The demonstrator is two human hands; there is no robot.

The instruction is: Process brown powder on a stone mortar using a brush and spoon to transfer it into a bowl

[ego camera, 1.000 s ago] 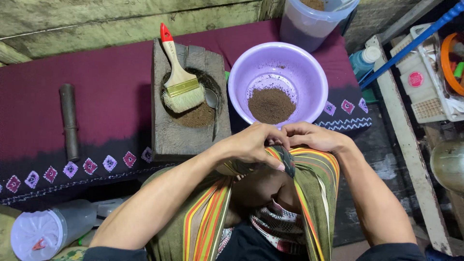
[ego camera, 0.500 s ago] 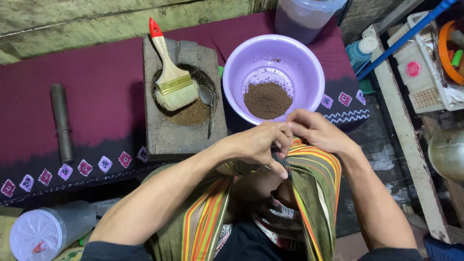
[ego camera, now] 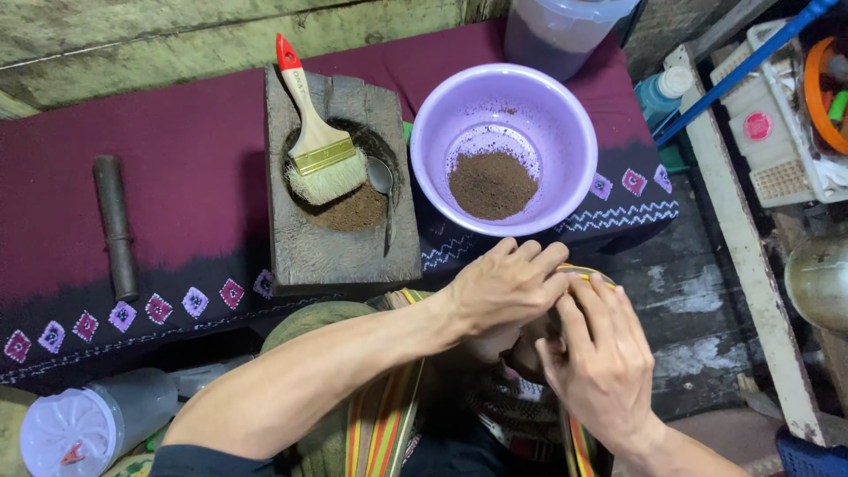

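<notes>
Cloth (ego camera: pixel 177 159) of deep maroon, edged with small pink diamond motifs, covered the low surface, likely to catch spilled powder. At its far left lay a dark cylindrical pestle (ego camera: pixel 115 225), set well apart from the work as though out of use. Below it, off the cloth's edge, a clear plastic jar (ego camera: pixel 79 428) lay on its side.

Next stood a worn wooden mortar block (ego camera: pixel 340 185) with a round hollow holding brown powder (ego camera: pixel 353 212). A paintbrush (ego camera: pixel 314 132) with a red-tipped handle rested across the hollow, its bristles on the powder, probably left where it could sweep grounds out; a metal spoon (ego camera: pixel 382 181) lay in the hollow beside it.

Just right of the block sat a lilac plastic basin (ego camera: pixel 565 115) with a mound of the same brown powder at its bottom, close enough for easy transfer.

Nearer the camera, the left hand (ego camera: pixel 503 287) was curled over the striped woven cloth (ego camera: pixel 384 424) at the lap, fingers bent as if gripping its edge, though what they pinched could not be told. The right hand (ego camera: pixel 605 362) touched it, fingers closed around the same fold.

Behind the basin stood a lidded translucent container (ego camera: pixel 556 31). Rough grey boards formed the wall above, and at the far right a blue bottle (ego camera: pixel 662 93), a pale crate (ego camera: pixel 777 132) and worn floor planks showed a cluttered workspace.
</notes>
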